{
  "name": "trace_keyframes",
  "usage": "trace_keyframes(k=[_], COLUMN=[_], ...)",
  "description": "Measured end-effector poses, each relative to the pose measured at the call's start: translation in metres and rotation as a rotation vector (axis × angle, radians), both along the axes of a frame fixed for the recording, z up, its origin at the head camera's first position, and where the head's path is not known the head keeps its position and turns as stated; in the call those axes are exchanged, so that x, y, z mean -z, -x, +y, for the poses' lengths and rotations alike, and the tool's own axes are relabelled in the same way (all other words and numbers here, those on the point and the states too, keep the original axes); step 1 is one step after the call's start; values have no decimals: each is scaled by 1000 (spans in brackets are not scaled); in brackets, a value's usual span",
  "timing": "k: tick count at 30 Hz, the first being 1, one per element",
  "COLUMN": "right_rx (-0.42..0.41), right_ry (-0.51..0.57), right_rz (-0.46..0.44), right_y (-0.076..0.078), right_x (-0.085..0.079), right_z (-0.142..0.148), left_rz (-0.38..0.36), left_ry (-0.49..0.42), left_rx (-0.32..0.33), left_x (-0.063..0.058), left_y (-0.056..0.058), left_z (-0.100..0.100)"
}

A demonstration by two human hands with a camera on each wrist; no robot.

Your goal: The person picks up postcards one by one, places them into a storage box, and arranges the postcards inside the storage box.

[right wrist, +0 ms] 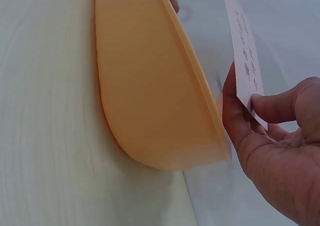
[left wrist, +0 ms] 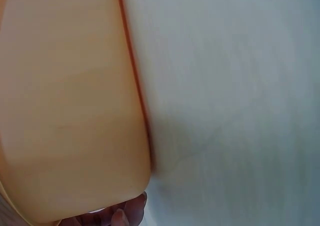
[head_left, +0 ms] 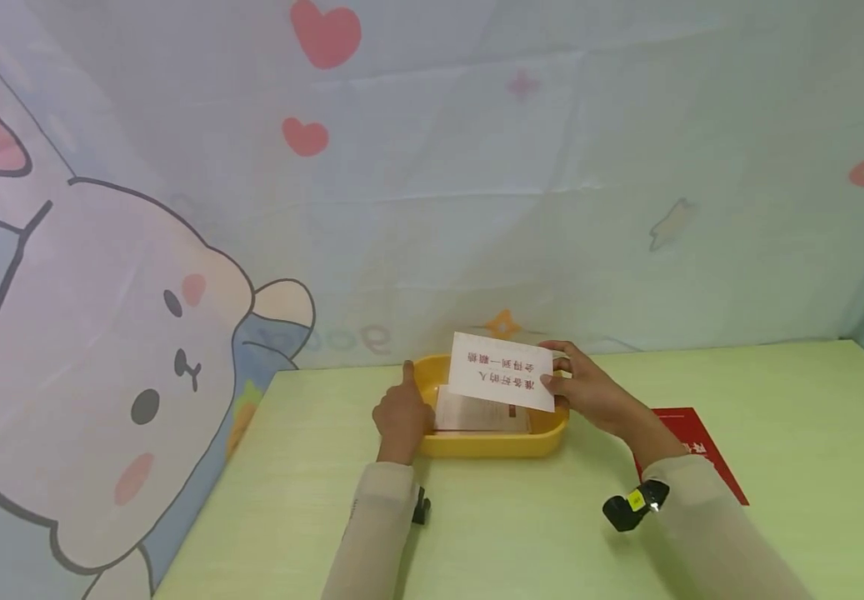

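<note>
A white card with lines of red characters is tilted above a yellow plastic basin. My right hand pinches the card by its right end, the thumb on the printed face and fingers behind. At the basin's left end, my left hand grips the rim, its index finger stretched along the edge. Inside the basin lie more cards or a booklet, partly hidden by the raised card. The left wrist view shows the basin's outer wall with a few fingertips at its end.
A red booklet or card with white print lies on the pale green table, partly under the right forearm. Behind the table hangs a cloth backdrop with a cartoon rabbit and hearts. Each wrist wears a small black camera.
</note>
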State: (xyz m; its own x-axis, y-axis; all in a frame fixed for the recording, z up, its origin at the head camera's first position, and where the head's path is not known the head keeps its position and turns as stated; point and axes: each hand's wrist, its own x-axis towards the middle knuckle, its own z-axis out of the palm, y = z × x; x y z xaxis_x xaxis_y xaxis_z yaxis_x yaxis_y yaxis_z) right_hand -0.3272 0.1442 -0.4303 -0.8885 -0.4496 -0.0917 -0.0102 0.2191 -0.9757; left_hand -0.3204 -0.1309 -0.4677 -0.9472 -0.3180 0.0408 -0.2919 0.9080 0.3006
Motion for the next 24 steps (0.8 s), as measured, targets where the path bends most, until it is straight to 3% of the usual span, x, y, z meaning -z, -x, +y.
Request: trace_keyframes(k=[17,24], right_rx=[27,40], right_ry=[-32,-24], right_rz=[-11,-67], right_y=[5,7], right_x=[5,7], right_z=[-24,-31], left_rz=[14,14], left_ry=[-20,-27], left_rx=[-1,-9], left_x=[0,-1], left_y=[0,1], left_z=[3,2])
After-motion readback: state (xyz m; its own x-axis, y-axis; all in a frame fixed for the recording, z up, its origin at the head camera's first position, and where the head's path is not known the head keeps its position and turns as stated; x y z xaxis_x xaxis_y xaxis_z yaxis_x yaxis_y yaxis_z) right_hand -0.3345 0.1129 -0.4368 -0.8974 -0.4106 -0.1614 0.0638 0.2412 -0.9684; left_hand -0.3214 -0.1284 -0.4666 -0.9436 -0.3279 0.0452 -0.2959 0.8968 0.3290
